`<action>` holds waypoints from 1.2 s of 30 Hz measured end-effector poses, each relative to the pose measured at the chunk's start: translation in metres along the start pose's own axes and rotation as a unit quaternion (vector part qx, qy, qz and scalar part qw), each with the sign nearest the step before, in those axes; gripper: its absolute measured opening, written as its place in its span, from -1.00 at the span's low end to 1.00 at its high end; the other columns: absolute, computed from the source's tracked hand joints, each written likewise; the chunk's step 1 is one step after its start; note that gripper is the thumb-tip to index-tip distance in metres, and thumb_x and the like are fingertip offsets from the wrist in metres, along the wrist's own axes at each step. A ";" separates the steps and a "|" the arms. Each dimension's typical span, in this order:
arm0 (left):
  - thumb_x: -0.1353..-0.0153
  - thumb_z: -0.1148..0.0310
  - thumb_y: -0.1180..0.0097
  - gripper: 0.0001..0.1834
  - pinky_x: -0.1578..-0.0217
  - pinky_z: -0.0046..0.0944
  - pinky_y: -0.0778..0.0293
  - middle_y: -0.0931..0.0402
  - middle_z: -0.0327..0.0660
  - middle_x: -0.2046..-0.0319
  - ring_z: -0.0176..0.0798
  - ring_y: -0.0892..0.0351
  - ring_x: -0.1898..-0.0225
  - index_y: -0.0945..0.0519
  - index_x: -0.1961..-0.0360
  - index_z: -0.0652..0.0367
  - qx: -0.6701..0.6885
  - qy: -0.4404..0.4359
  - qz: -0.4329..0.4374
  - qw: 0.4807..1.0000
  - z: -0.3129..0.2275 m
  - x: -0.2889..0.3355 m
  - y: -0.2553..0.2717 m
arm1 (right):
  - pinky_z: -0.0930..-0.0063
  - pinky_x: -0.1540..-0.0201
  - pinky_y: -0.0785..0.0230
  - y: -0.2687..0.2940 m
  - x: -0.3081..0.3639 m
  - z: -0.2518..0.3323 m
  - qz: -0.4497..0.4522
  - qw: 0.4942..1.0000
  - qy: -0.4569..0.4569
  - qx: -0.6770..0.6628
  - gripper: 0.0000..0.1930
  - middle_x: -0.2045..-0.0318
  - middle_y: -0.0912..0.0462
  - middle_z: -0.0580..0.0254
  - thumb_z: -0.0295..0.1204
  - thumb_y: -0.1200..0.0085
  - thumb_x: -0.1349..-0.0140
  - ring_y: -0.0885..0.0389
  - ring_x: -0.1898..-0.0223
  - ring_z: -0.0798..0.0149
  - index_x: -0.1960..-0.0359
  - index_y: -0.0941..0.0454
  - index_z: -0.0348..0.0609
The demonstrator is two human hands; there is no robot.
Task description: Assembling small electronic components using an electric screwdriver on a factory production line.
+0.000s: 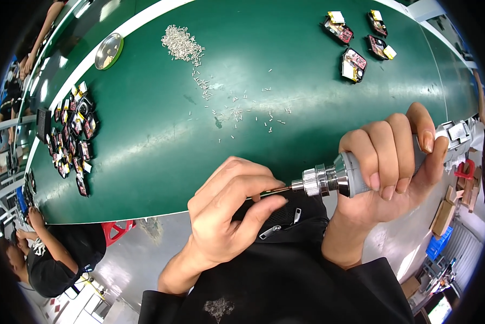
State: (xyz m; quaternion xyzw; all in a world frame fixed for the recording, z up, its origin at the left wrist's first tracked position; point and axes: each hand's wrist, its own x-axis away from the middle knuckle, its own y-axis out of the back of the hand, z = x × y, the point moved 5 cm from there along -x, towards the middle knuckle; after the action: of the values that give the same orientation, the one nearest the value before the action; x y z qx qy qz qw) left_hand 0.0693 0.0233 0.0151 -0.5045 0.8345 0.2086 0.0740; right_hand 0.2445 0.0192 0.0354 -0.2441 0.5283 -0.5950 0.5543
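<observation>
A grey electric screwdriver (356, 171) with a silver metal nose lies sideways in my right hand (388, 156), whose fingers wrap round its body. Its thin bit (276, 190) points left. My left hand (229, 213) pinches the end of that bit between thumb and fingers; whether a small screw is there too I cannot tell. Both hands are above the near edge of the green table (156, 156). Beyond them, loose small screws (237, 113) are scattered, trailing from a larger screw pile (182, 43) farther back.
Several black-cased small devices (353, 65) with yellow-white parts lie at the far right. A heap of similar devices (72, 129) sits at the left, near a round clear dish (109, 51). Another person (64, 254) in black is at the lower left, by a red stool (117, 231).
</observation>
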 end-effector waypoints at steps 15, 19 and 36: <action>-0.19 0.44 -0.09 -0.66 0.25 -0.28 -0.43 -0.53 -0.08 0.28 -0.23 -0.52 0.24 -0.47 0.01 0.33 -0.398 0.027 -0.065 0.914 0.088 -0.173 0.136 | 0.55 0.56 -0.15 0.040 0.014 -0.024 -0.166 0.986 -0.006 0.004 -0.83 0.76 -0.20 0.45 -0.34 0.13 -0.38 -0.19 0.74 0.51 0.36 -0.24 -0.08; -0.10 0.25 -0.20 -0.57 0.15 -0.08 -0.44 -0.51 0.04 0.26 0.01 -0.53 0.21 -0.49 0.07 0.31 -0.500 0.069 -0.101 0.857 0.142 -0.237 0.161 | 0.53 0.55 -0.19 0.044 0.020 -0.027 -0.129 0.991 -0.025 0.008 -0.82 0.76 -0.21 0.43 -0.33 0.12 -0.36 -0.22 0.74 0.49 0.37 -0.23 -0.07; 0.00 0.61 -0.15 -0.73 0.10 -0.13 -0.48 -0.57 0.05 0.21 0.09 -0.57 0.15 -0.56 0.19 0.36 -0.456 0.006 -0.008 0.890 0.154 -0.278 0.189 | 0.46 0.53 -0.20 0.049 0.018 -0.028 -0.146 0.988 -0.055 0.008 -0.82 0.78 -0.21 0.41 -0.31 0.05 -0.29 -0.21 0.74 0.44 0.40 -0.26 -0.04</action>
State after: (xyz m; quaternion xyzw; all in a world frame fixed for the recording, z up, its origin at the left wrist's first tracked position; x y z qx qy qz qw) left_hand 0.0244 0.3898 0.0207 -0.4905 0.6440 0.5626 -0.1679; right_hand 0.2344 0.0210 -0.0229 -0.3464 0.4506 -0.6600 0.4913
